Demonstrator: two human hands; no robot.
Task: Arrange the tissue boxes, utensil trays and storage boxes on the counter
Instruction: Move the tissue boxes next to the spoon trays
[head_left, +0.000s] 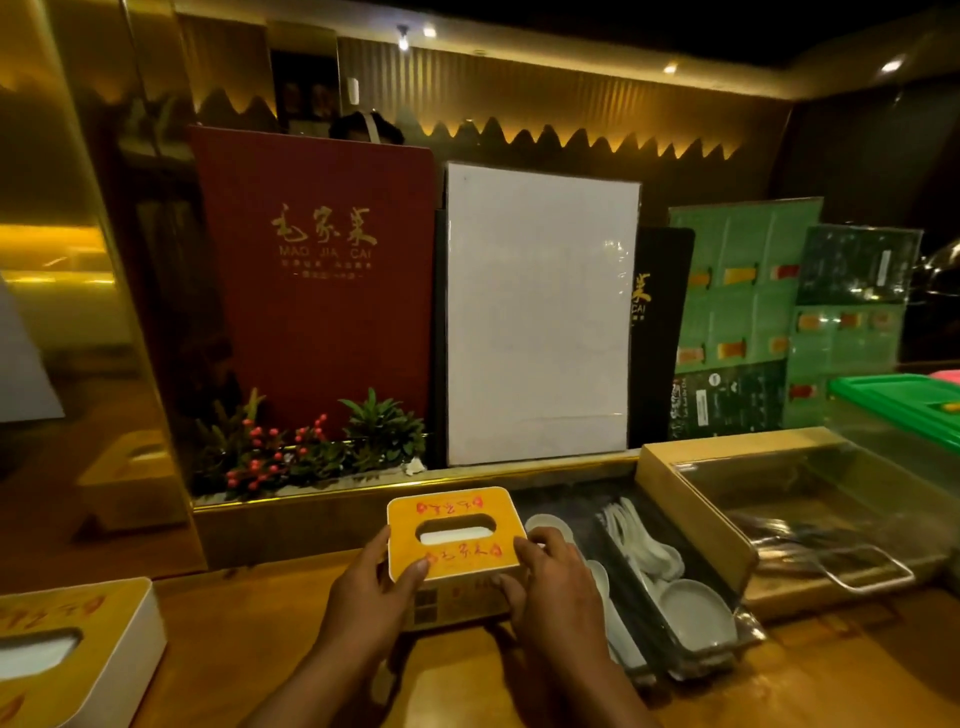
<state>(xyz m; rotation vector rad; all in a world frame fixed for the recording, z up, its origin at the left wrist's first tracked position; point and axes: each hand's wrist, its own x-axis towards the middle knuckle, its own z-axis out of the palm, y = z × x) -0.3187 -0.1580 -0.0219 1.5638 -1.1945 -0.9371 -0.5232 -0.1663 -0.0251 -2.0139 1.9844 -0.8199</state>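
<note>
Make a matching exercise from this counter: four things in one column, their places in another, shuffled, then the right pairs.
Things:
1. Red menu
2. Held tissue box
3. Spoon tray
4. Second tissue box

Places:
A. Near left corner of the counter
B. Between both hands, centre
C. Upright at the back, behind the berry plant
D. Just right of the held box

Pairs: 1-C, 2-B, 3-D, 4-A

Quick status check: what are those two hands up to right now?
Left hand and right hand both gripping the yellow tissue box. Box at counter's back. Tray of white spoons close on its right.
</note>
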